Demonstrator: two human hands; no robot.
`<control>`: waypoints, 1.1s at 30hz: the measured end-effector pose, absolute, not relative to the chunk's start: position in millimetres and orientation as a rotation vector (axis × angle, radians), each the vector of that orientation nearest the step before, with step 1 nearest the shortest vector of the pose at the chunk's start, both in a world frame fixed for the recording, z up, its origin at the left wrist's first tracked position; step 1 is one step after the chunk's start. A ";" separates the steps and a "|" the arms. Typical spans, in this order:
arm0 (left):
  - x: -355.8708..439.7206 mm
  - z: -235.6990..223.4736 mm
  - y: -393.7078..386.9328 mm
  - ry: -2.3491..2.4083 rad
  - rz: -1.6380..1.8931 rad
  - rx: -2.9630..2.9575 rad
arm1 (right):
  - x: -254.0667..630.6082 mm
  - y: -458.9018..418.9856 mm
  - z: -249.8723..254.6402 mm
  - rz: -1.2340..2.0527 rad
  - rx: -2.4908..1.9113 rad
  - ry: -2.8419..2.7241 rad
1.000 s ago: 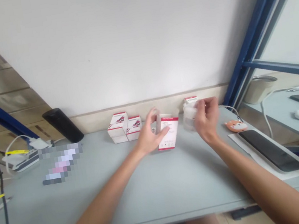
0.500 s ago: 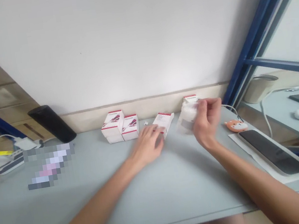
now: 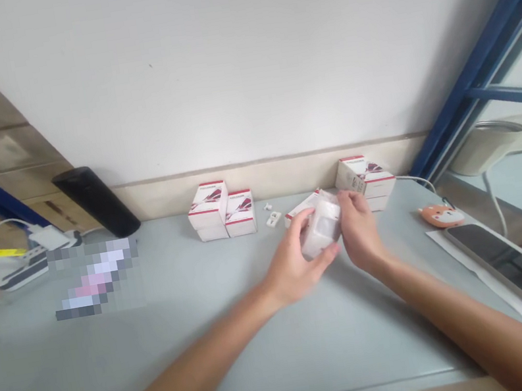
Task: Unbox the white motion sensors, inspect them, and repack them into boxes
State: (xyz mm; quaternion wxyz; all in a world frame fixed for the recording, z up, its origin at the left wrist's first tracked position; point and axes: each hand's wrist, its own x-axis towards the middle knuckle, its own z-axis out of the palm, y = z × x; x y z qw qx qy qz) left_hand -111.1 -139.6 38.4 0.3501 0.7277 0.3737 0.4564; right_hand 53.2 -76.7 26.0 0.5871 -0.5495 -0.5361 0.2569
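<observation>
Between my hands, above the middle right of the table, is a white device in a clear plastic bag [image 3: 322, 231]. My left hand [image 3: 296, 259] is wrapped round it from the left, thumb and fingers on opposite sides. At its right side my right hand [image 3: 359, 229] is closed, its fingertips pinching the bag's edge; part of that grip is hidden. Behind the device lies a white and red box [image 3: 303, 205], partly covered by my left hand and the device. Small white plastic parts [image 3: 273, 219] rest left of that box.
White and red boxes [image 3: 208, 211] stand by the wall at the left, and more boxes [image 3: 375, 186] at the right. A black cylinder [image 3: 96, 203] and a power strip [image 3: 32, 264] are far left. An orange animal-faced case [image 3: 441, 216] and a phone [image 3: 518, 266] lie at right.
My left hand has left the box on the table and taken hold of the bagged device. My right hand has brought the bag left and lower. The view has shifted slightly.
</observation>
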 end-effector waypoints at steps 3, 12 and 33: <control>-112.7 34.2 -138.1 1.025 1.178 1.988 | 45.2 -82.1 31.2 0.833 -1.299 -1.005; -113.2 43.7 -122.4 0.941 1.398 1.173 | 50.3 -90.3 61.7 1.052 -0.878 -1.319; -109.0 45.6 -139.2 0.598 0.793 1.055 | 68.0 -80.6 78.9 0.750 -0.846 -1.137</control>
